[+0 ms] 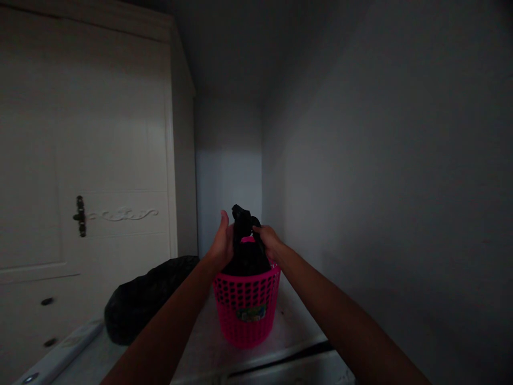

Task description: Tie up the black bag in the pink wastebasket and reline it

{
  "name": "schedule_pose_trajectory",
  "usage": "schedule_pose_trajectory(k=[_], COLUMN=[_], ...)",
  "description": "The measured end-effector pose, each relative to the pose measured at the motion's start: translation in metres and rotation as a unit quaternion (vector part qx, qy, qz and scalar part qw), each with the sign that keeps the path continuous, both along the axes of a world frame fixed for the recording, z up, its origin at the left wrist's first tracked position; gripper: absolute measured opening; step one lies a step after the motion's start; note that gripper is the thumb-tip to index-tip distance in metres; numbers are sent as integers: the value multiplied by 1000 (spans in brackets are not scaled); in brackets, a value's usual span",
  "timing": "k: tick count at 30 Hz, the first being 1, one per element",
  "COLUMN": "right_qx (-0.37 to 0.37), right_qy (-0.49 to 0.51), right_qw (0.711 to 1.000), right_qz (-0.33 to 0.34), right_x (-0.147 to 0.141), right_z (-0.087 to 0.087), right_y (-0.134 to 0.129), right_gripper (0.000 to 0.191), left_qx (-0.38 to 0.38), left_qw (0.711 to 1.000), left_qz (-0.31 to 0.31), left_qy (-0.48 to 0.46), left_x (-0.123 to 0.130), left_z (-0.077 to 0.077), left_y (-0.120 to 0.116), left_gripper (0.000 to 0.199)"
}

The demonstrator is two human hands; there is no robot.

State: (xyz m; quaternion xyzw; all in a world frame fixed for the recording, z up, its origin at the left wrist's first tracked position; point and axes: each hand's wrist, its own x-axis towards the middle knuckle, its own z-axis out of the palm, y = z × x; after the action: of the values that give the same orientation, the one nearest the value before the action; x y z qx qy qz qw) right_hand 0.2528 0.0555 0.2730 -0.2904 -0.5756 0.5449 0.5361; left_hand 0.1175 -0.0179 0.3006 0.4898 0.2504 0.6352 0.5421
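1. Basket [246, 336], pink and upright, stood near the tabletop's [298, 323] front edge, with a black bag [248, 262] inside, its top rising above the rim.
2. That raised part lay directly between the two hands, its long axis roughly upright; neither hand was clearly nearer.
3. Right hand's [269, 239] grip was pinched closed on the bag's right side.
4. Left hand [222, 247] touched the opposite side, thumb standing apart; its fingers were hidden, so I could not tell how firmly that grip was closed.
5. Dark bundle [138, 302] rested toward the tabletop's left edge.
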Motion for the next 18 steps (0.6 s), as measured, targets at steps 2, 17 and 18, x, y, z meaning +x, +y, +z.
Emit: schedule_pose_trajectory(k=[2, 17, 18], right_qx=[6, 230, 237], right_qy=[34, -294, -323], right_qw=[999, 928, 916], right_qz=[-20, -14, -19], right_x=[0, 22, 23], right_z=[0, 40, 40], right_y=[0, -29, -29], right_gripper=[36, 70, 75], left_qx=[-5, -45, -46], left_qw=[998, 972, 971], left_qz=[58, 95, 114], left_qy=[29, 209, 206], left_x=[-2, -12, -14], left_z=[-6, -29, -29], left_y=[5, 31, 33], left_gripper=[58, 30, 29])
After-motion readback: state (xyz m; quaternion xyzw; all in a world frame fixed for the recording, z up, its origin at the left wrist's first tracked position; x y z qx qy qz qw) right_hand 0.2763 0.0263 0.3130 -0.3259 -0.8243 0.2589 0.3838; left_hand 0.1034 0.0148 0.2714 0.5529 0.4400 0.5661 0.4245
